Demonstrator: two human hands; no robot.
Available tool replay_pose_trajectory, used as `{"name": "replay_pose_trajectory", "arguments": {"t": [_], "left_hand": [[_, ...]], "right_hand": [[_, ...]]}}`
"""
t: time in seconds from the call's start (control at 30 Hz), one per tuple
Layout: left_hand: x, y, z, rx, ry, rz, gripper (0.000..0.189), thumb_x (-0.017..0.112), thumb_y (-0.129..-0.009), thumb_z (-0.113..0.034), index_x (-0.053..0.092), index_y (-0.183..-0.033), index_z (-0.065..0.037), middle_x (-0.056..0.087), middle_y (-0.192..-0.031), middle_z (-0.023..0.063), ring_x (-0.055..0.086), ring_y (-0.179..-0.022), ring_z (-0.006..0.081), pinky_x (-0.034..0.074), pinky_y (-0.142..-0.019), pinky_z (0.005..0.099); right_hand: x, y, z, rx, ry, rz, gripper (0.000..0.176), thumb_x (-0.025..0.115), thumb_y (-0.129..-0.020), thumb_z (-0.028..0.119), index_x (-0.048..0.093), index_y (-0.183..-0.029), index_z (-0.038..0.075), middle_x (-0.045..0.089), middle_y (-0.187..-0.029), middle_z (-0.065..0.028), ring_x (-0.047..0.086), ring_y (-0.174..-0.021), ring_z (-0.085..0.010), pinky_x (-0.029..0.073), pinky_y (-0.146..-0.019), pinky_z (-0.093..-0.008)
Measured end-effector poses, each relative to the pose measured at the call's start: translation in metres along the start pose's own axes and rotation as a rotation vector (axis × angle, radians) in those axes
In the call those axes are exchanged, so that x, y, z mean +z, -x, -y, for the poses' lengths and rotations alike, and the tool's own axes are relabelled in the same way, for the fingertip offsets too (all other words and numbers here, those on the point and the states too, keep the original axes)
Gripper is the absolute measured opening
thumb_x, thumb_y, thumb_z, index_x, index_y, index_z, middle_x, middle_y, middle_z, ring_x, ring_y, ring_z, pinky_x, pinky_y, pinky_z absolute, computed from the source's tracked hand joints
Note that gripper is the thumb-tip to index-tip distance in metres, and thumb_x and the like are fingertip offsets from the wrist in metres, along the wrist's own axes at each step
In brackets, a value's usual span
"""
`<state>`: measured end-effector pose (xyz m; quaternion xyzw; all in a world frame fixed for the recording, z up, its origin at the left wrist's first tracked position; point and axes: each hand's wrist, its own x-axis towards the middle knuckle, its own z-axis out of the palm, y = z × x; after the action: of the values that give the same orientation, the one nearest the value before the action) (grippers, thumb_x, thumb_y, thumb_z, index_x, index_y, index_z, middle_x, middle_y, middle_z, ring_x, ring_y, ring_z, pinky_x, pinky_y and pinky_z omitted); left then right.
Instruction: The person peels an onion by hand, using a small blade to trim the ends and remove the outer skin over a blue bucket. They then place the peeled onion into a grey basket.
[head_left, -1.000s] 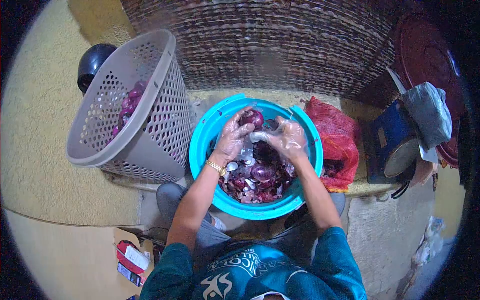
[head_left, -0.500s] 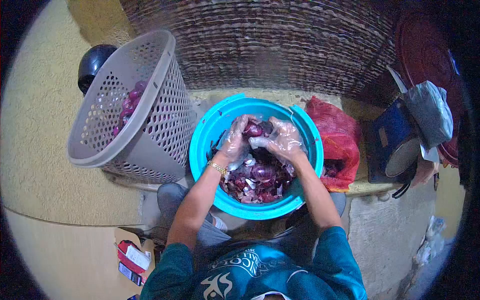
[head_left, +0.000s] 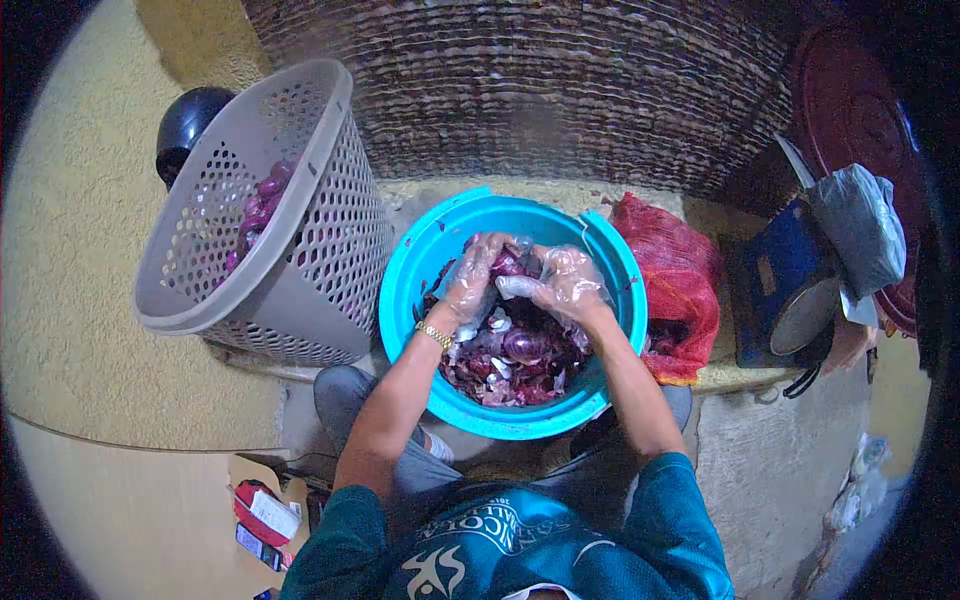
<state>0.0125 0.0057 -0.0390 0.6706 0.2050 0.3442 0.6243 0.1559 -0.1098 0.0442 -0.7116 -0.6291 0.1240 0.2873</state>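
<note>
Over the turquoise basin (head_left: 395,345) both my hands work in clear plastic gloves. A red onion (head_left: 511,263) sits between them, gripped by my left hand (head_left: 478,270), whose fingers curl round its far side. My right hand (head_left: 568,278) closes on the onion's right side, fingers bent against it; its fingertips are partly hidden. Below the hands, another red onion (head_left: 524,345) lies among loose purple and whitish skins (head_left: 490,375) in the basin.
A grey perforated basket (head_left: 340,240) holding several red onions (head_left: 262,205) leans at the left. Right of the basin slumps a red mesh sack (head_left: 670,280). Beyond it stands a blue scale-like object (head_left: 775,285) with a grey plastic bag (head_left: 858,225). A textured wall (head_left: 540,100) rises behind.
My fingers have shifted slightly around the onion, and less of the onion shows between them. My left hand's fingers reach further over it. The basin and its surroundings have stayed put.
</note>
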Motion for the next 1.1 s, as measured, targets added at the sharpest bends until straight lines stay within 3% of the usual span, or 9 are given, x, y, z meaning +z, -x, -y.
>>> {"name": "replay_pose_trajectory", "arguments": {"t": [0.07,0.13,0.2,0.47,0.57,0.77,0.87,0.93,1.1], "left_hand": [[-0.004,-0.004,0.007,0.01,0.154,0.036,0.047,0.052,-0.095,-0.052,0.06,-0.108,-0.007,0.062,-0.11,0.0071,0.059,-0.105,0.0176,0.046,-0.095,0.0343],[-0.002,-0.003,0.007,0.015,0.18,0.024,0.041,0.049,-0.098,-0.045,0.06,-0.107,-0.006,0.061,-0.108,0.0075,0.056,-0.104,0.0191,0.041,-0.098,0.0348],[-0.001,-0.002,0.004,0.02,0.207,0.012,0.036,0.046,-0.101,-0.038,0.061,-0.107,-0.006,0.059,-0.106,0.0079,0.054,-0.103,0.0206,0.035,-0.101,0.0354],[0.006,0.006,-0.024,-0.143,0.366,-0.091,0.038,0.056,-0.096,-0.045,0.061,-0.105,-0.008,0.059,-0.099,0.0026,0.056,-0.089,0.0109,0.047,-0.082,0.029],[0.007,0.006,-0.034,-0.299,0.368,-0.209,0.049,0.056,-0.091,-0.057,0.06,-0.106,-0.01,0.063,-0.099,0.0028,0.06,-0.091,0.0144,0.05,-0.083,0.0333],[0.002,0.002,-0.023,-0.446,0.467,-0.264,0.055,0.056,-0.088,-0.062,0.061,-0.107,-0.01,0.066,-0.105,0.0061,0.064,-0.093,0.0182,0.054,-0.083,0.0371],[-0.013,-0.005,-0.011,-0.52,0.618,-0.261,0.061,0.051,-0.091,-0.062,0.06,-0.108,-0.004,0.067,-0.106,0.0128,0.066,-0.097,0.0203,0.055,-0.085,0.0376],[-0.009,-0.008,-0.009,-0.431,0.757,-0.296,0.064,0.055,-0.086,-0.065,0.061,-0.1,-0.003,0.068,-0.094,0.0103,0.068,-0.081,0.0205,0.057,-0.067,0.0332],[-0.007,-0.003,-0.023,-0.424,0.757,-0.29,0.061,0.051,-0.091,-0.061,0.059,-0.101,-0.002,0.066,-0.1,0.0135,0.066,-0.092,0.0236,0.059,-0.075,0.0353]], "right_hand": [[0.005,-0.001,-0.007,-0.019,0.033,0.012,0.075,0.064,-0.069,0.076,0.071,-0.102,0.008,0.067,-0.073,-0.0172,0.067,-0.069,-0.032,0.051,-0.062,-0.0437],[0.007,-0.001,-0.009,-0.037,0.065,0.025,0.073,0.061,-0.072,0.076,0.071,-0.102,0.01,0.067,-0.075,-0.0175,0.067,-0.071,-0.0339,0.051,-0.063,-0.0448],[0.009,-0.001,-0.007,-0.059,-0.111,0.054,0.066,0.055,-0.078,0.073,0.072,-0.099,0.013,0.068,-0.079,-0.0176,0.066,-0.075,-0.0381,0.051,-0.067,-0.047],[0.004,0.001,0.002,-0.084,0.199,0.137,0.061,0.051,-0.084,0.069,0.069,-0.094,0.011,0.067,-0.078,-0.0189,0.066,-0.077,-0.0385,0.051,-0.069,-0.0491],[0.006,0.003,0.001,-0.201,0.295,0.159,0.057,0.054,-0.084,0.064,0.068,-0.091,0.01,0.067,-0.075,-0.0188,0.067,-0.075,-0.0367,0.052,-0.068,-0.0485],[0.007,0.006,0.001,-0.287,0.35,0.202,0.048,0.058,-0.084,0.058,0.069,-0.09,0.011,0.068,-0.076,-0.017,0.068,-0.076,-0.0344,0.053,-0.071,-0.0477],[0.01,0.009,0.009,-0.365,0.37,0.39,0.05,0.055,-0.084,0.06,0.07,-0.087,0.013,0.067,-0.077,-0.0176,0.067,-0.076,-0.035,0.052,-0.071,-0.0475],[0.001,0.006,0.018,-0.354,0.419,0.425,0.049,0.054,-0.084,0.059,0.071,-0.087,0.013,0.068,-0.078,-0.0169,0.067,-0.077,-0.0353,0.052,-0.071,-0.0474],[0.01,0.008,-0.001,-0.227,0.251,0.19,0.051,0.054,-0.084,0.06,0.072,-0.084,0.012,0.068,-0.077,-0.0161,0.067,-0.076,-0.0359,0.052,-0.07,-0.0478]]}}
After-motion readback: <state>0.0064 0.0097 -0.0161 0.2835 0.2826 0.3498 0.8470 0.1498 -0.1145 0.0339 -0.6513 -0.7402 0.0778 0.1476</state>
